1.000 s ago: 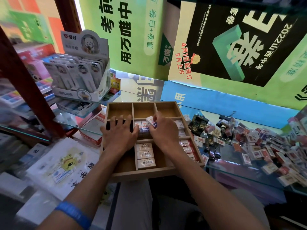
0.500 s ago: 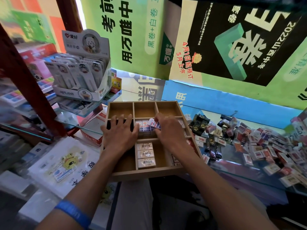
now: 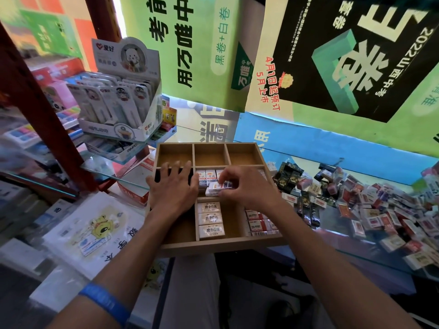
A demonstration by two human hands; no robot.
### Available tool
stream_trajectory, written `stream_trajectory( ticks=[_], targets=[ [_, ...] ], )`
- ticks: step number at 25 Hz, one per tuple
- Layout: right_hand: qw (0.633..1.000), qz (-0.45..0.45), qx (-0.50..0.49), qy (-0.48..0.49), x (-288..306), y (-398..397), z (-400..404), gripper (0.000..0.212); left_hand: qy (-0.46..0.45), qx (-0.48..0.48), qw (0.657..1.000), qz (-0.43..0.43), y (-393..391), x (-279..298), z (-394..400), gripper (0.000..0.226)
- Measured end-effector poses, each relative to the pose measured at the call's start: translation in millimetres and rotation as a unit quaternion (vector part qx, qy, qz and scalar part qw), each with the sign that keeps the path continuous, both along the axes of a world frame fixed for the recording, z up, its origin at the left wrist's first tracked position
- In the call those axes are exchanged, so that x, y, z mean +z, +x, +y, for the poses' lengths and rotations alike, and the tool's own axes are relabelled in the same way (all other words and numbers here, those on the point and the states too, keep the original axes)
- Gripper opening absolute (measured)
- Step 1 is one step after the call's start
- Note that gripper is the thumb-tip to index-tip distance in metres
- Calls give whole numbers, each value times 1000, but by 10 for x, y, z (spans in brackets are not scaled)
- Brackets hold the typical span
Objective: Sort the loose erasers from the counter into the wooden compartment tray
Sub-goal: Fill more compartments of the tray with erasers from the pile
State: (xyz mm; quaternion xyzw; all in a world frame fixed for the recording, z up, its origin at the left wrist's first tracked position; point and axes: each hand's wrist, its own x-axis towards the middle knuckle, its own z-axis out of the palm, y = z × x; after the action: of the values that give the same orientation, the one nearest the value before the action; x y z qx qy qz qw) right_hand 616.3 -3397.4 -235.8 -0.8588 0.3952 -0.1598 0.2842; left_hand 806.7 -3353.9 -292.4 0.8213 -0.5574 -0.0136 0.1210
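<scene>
Since a second ago the right hand has come down over the middle cell of the wooden compartment tray, and the white eraser pinched in its fingertips now lies flatter, just above the row of matching erasers already in that cell. The left hand has stayed put, flat with fingers spread, pressing the tray's left side and holding nothing. This piece looks nearly seated; the loose heap of erasers right of the tray remains large, so sorting is far from done.
</scene>
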Motion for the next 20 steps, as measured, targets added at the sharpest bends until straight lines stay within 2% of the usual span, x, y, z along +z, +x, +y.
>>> stream_trajectory(
  ticks=[5, 9, 11, 14, 16, 20],
  targets=[
    [986, -83, -135, -46, -41, -15, -39, 21, -2, -5, 1000, -4, -3, 8, 7, 51],
    [976, -133, -172, -31, -81, -63, -42, 23, -4, -5, 1000, -6, 10, -1, 4, 50],
    [975, -137, -169, -30, -166, 104, 31, 25, -5, -5, 1000, -8, 1, 5, 6, 50],
    [977, -104, -150, -108, -262, 423, 74, 26, -3, -7, 1000, -5, -10, 19, 7, 49],
    [971, -93, -171, -141, -284, 494, 30, 23, -1, -7, 1000, -9, -10, 25, 11, 49],
    [963, -124, -232, -66, -222, 232, -71, 6, -9, -5, 1000, -13, -3, 8, 15, 49]
  ],
)
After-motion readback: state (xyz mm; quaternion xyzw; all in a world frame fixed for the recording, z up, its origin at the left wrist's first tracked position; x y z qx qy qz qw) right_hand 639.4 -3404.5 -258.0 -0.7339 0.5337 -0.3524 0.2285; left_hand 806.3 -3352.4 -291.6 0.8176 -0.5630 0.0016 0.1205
